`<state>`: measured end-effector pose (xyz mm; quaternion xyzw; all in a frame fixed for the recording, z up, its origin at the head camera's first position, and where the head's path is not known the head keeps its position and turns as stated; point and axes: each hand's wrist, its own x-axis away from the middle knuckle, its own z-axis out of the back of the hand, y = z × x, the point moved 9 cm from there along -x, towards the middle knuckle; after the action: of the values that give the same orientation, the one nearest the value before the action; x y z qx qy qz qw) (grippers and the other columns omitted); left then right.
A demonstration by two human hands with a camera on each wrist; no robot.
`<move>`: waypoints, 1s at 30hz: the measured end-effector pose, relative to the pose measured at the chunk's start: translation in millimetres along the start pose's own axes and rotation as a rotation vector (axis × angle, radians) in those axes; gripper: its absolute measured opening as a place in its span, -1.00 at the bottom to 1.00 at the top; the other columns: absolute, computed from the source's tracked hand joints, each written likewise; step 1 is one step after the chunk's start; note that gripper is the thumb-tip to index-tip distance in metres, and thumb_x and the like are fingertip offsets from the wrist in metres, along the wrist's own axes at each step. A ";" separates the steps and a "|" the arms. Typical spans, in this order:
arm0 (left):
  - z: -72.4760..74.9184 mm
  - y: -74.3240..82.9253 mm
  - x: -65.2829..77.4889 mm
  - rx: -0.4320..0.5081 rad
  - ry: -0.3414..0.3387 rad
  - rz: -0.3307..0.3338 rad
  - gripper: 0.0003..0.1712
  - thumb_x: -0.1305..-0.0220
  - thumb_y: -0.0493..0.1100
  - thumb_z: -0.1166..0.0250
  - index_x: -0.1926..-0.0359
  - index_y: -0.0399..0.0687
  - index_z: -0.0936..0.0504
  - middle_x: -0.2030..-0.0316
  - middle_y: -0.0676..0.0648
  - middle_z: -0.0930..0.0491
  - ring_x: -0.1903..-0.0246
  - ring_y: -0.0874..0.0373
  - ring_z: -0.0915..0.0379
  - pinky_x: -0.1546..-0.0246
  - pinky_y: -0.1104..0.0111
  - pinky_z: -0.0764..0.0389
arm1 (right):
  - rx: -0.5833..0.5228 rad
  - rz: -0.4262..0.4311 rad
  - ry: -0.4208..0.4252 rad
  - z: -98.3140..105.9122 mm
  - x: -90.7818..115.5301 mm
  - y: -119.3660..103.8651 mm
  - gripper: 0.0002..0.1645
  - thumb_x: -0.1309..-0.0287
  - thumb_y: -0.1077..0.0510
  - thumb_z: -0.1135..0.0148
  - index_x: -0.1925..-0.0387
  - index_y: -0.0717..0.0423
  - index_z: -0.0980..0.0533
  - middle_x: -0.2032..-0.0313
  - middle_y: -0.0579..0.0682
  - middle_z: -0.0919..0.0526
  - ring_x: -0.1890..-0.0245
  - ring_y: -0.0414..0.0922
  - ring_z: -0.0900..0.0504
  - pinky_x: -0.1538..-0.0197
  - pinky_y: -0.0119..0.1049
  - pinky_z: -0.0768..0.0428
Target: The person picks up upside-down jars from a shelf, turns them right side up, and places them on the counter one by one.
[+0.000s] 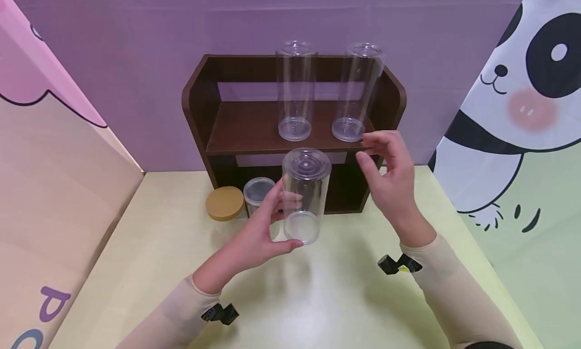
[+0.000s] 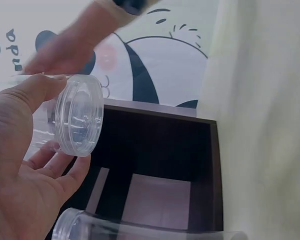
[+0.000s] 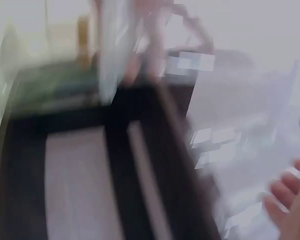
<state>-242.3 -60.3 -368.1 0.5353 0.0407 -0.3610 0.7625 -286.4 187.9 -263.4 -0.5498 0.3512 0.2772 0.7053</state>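
Observation:
My left hand (image 1: 258,233) grips a clear plastic jar (image 1: 306,197) in front of the shelf, thumb low on the near side and fingers behind it. In the left wrist view the jar's ringed clear end (image 2: 82,115) shows between thumb and fingers. My right hand (image 1: 392,177) is raised at the shelf's right front, its fingers bent loosely and the thumb apart, with nothing between them. Close to its fingertips stands a tall clear jar (image 1: 356,92) on the upper shelf. Another tall clear jar (image 1: 296,92) stands to its left. The right wrist view is blurred.
The dark brown two-level shelf (image 1: 254,127) stands at the back of the pale table (image 1: 150,268). At its lower left are a jar with a tan lid (image 1: 225,204) and a jar with a grey lid (image 1: 259,189). Printed panels (image 1: 513,112) flank the table.

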 end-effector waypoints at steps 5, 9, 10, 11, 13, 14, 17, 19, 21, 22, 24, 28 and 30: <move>-6.8 -4.8 1.1 0.030 -0.004 0.000 0.59 -0.11 -0.47 -0.68 -0.82 0.15 0.25 -0.42 -0.15 -0.47 -0.46 -0.04 -0.47 -0.50 0.17 -0.50 | -0.153 -0.088 -0.413 -53.1 3.4 -33.7 -0.10 -0.46 -0.33 -0.41 -0.42 0.32 -0.51 -0.28 0.21 -0.60 -0.25 0.03 -0.62 -0.35 -0.21 -0.62; -11.9 -10.1 2.3 0.034 -0.018 0.035 0.59 -0.11 -0.44 -0.70 -0.82 0.24 0.23 -0.43 -0.11 -0.48 -0.46 0.00 -0.46 -0.50 0.19 -0.51 | -0.134 -0.166 -0.550 -72.1 8.4 -41.7 -0.24 -0.40 -0.02 -0.56 -0.45 0.25 -0.51 -0.25 0.02 -0.65 -0.21 -0.07 -0.65 -0.34 -0.25 -0.63; -13.1 -10.7 2.4 0.030 -0.021 0.036 0.58 -0.11 -0.43 -0.71 -0.82 0.23 0.22 -0.44 -0.11 -0.48 -0.46 0.00 -0.46 -0.49 0.18 -0.51 | -0.132 -0.174 -0.562 -74.2 8.9 -42.9 -0.28 -0.37 0.11 -0.57 -0.44 0.25 -0.52 -0.23 0.00 -0.67 -0.20 -0.08 -0.66 -0.33 -0.25 -0.64; -14.0 -11.5 2.6 0.024 -0.021 0.037 0.58 -0.11 -0.43 -0.71 -0.82 0.21 0.22 -0.43 -0.11 -0.48 -0.46 0.00 -0.46 -0.49 0.18 -0.51 | -0.134 -0.179 -0.567 -75.7 9.0 -44.1 -0.30 -0.32 0.24 -0.57 -0.43 0.26 -0.53 -0.20 0.00 -0.68 -0.18 -0.08 -0.68 -0.30 -0.25 -0.65; -15.6 -12.0 2.9 0.019 -0.017 0.032 0.58 -0.09 -0.43 -0.72 -0.82 0.17 0.21 -0.44 -0.12 -0.47 -0.45 -0.01 -0.46 -0.50 0.16 -0.51 | -0.137 -0.177 -0.557 -76.0 8.7 -46.0 -0.29 -0.24 0.37 -0.59 -0.40 0.29 -0.55 -0.15 0.01 -0.71 -0.15 -0.07 -0.70 -0.24 -0.25 -0.69; -16.2 -12.6 3.0 0.017 -0.014 0.033 0.58 -0.09 -0.42 -0.73 -0.81 0.16 0.21 -0.44 -0.12 -0.47 -0.45 -0.01 -0.46 -0.50 0.16 -0.50 | -0.142 -0.173 -0.549 -75.6 8.4 -46.8 -0.28 -0.20 0.40 -0.60 -0.38 0.31 -0.56 -0.13 0.01 -0.72 -0.14 -0.06 -0.70 -0.22 -0.25 -0.70; -18.9 -15.0 2.7 0.031 -0.014 0.043 0.58 -0.08 -0.41 -0.74 -0.81 0.18 0.20 -0.45 -0.11 -0.49 -0.45 -0.02 -0.47 -0.52 0.11 -0.49 | -0.152 -0.160 -0.534 -74.8 7.7 -47.9 -0.28 -0.17 0.43 -0.60 -0.37 0.32 -0.57 -0.12 0.01 -0.72 -0.13 -0.04 -0.71 -0.21 -0.26 -0.72; -21.3 -17.6 2.5 0.038 -0.024 0.058 0.59 -0.08 -0.38 -0.75 -0.81 0.23 0.20 -0.46 -0.08 -0.51 -0.45 0.00 -0.48 -0.52 0.08 -0.49 | -0.157 -0.159 -0.529 -74.2 7.5 -47.7 -0.27 -0.16 0.42 -0.61 -0.36 0.31 -0.58 -0.12 0.00 -0.72 -0.13 -0.04 -0.72 -0.22 -0.25 -0.72; -23.6 -20.2 2.2 0.044 -0.038 0.073 0.59 -0.09 -0.37 -0.75 -0.81 0.29 0.19 -0.46 -0.05 -0.53 -0.44 0.01 -0.50 -0.51 0.04 -0.50 | -0.158 -0.164 -0.527 -73.8 7.3 -47.2 -0.28 -0.18 0.41 -0.60 -0.37 0.30 -0.58 -0.13 0.00 -0.72 -0.14 -0.04 -0.72 -0.23 -0.25 -0.72; -24.5 -21.4 2.1 0.044 -0.044 0.078 0.58 -0.10 -0.36 -0.75 -0.81 0.31 0.18 -0.45 -0.05 -0.54 -0.42 0.01 -0.52 -0.50 0.03 -0.52 | -0.160 -0.166 -0.527 -73.5 7.3 -47.0 -0.29 -0.18 0.41 -0.60 -0.36 0.30 -0.58 -0.13 0.00 -0.72 -0.14 -0.04 -0.71 -0.23 -0.25 -0.72; -25.4 -23.7 2.1 0.043 -0.053 0.089 0.57 -0.10 -0.35 -0.75 -0.80 0.35 0.17 -0.45 -0.03 -0.55 -0.40 0.02 -0.55 -0.48 0.02 -0.53 | -0.159 -0.173 -0.532 -72.8 7.7 -46.5 -0.28 -0.18 0.42 -0.60 -0.37 0.29 -0.58 -0.14 0.00 -0.72 -0.15 -0.04 -0.71 -0.23 -0.26 -0.72; -23.8 -26.8 3.0 0.041 -0.071 0.114 0.49 -0.13 -0.33 -0.73 -0.78 0.39 0.08 -0.42 0.01 -0.55 -0.38 0.04 -0.57 -0.49 0.04 -0.53 | -0.190 -0.199 -0.553 -69.0 8.4 -43.6 -0.26 -0.17 0.46 -0.59 -0.39 0.29 -0.57 -0.18 0.03 -0.71 -0.19 -0.01 -0.71 -0.24 -0.24 -0.73; -20.8 -27.5 4.3 0.032 -0.079 0.127 0.43 -0.15 -0.32 -0.73 -0.77 0.38 0.02 -0.41 0.03 -0.55 -0.40 0.06 -0.55 -0.51 0.04 -0.50 | -0.222 -0.207 -0.568 -65.1 8.5 -41.0 -0.25 -0.18 0.48 -0.57 -0.40 0.32 -0.55 -0.23 0.07 -0.69 -0.20 0.00 -0.70 -0.22 -0.22 -0.75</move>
<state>-248.7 -49.5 -400.5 0.5344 -0.0295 -0.3332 0.7762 -261.8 114.8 -256.1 -0.5569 0.0503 0.3829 0.7354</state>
